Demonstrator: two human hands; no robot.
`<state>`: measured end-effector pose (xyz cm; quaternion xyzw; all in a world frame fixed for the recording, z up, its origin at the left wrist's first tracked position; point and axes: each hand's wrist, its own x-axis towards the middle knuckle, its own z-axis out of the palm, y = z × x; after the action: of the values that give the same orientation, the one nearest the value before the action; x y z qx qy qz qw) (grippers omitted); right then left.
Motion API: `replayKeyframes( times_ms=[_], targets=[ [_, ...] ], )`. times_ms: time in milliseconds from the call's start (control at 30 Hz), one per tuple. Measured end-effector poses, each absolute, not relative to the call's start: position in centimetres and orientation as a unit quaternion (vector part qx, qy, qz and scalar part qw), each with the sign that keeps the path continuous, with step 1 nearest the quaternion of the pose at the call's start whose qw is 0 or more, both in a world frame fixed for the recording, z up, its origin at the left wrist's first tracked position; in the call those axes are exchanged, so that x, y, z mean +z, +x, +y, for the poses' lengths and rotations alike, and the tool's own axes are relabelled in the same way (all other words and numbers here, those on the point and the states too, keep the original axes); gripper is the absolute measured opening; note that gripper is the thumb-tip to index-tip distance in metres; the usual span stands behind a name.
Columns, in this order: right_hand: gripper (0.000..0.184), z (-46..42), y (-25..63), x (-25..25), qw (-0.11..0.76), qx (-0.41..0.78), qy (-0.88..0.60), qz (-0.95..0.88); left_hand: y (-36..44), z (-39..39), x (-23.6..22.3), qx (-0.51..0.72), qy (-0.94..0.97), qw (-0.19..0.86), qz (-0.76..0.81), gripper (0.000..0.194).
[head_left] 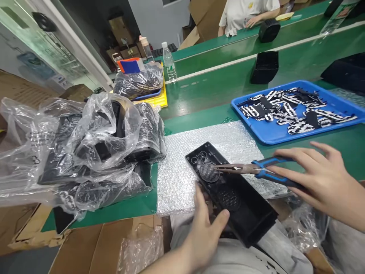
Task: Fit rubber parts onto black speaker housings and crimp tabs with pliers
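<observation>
Left hand (pixel 207 239) grips black housing (pixel 234 194), right hand (pixel 322 182) blue pliers (pixel 242 168) (tips at grille (pixel 209 172)).

The housing (pixel 242 205) is black plastic, mostly matt, with a fine metal mesh grille (pixel 209 172). The pliers (pixel 258 169) have smooth blue plastic grips and dull steel noses. Silvery bubble wrap (pixel 182 179) looks pimpled; the bags (pixel 105 133) are thin, glossy clear plastic. The tray (pixel 265 133) is glossy blue plastic, the worktop (pixel 205 87) smooth shiny green, the box (pixel 99 255) plain brown cardboard.

Nothing can be read at this moment: the label on the water bottle (pixel 170 67) is too small, the print on the plastic wrapping (pixel 35 160) too blurred.
</observation>
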<state>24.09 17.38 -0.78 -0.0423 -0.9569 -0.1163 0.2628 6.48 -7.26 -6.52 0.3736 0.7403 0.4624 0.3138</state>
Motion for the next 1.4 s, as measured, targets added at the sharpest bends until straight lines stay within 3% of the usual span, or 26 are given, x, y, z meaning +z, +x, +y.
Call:
replayKeyframes(
  times_ms=[67,133,200,300,400,467,667,867,1167,1400],
  targets=[
    [0.034,17.9,22.6,0.4,0.255,-0.160,-0.003,-0.953,3.6,-7.1,-5.6,0.466,0.386,0.208,0.768,0.102],
    [0.036,18.4,21.1,1.3,0.242,-0.164,0.017,-0.956,-0.5,-6.3,-3.9,0.396,0.522,0.112,0.747,0.117],
    [0.038,18.7,19.7,1.6,0.228,-0.150,0.031,-0.962,-4.1,-5.0,-2.5,0.269,0.669,0.063,0.689,0.090],
    [0.040,19.2,18.3,1.2,0.216,-0.137,0.068,-0.964,-6.4,-3.1,-2.0,0.186,0.756,0.078,0.622,0.061],
    [0.038,19.6,17.7,0.5,0.201,-0.117,0.083,-0.969,-6.3,-2.0,-2.9,0.214,0.780,0.092,0.580,0.031],
    [0.038,19.8,17.7,0.1,0.194,-0.102,0.088,-0.972,-6.0,-1.7,-3.4,0.240,0.790,0.095,0.556,0.022],
    [0.035,20.4,16.8,1.0,0.184,-0.109,0.120,-0.969,-6.6,-1.1,-3.4,0.245,0.800,0.118,0.534,0.026],
    [0.013,21.7,15.7,1.8,0.121,-0.091,0.179,-0.972,-6.8,-0.8,-2.8,0.240,0.812,0.153,0.510,0.019],
    [0.037,22.0,19.9,-0.3,0.129,-0.089,0.154,-0.976,-6.5,0.0,-2.6,0.255,0.811,0.178,0.495,0.011],
    [0.035,21.3,21.7,-1.2,0.142,-0.100,0.111,-0.979,-6.7,0.4,-2.6,0.253,0.810,0.194,0.492,0.009]
  ],
)
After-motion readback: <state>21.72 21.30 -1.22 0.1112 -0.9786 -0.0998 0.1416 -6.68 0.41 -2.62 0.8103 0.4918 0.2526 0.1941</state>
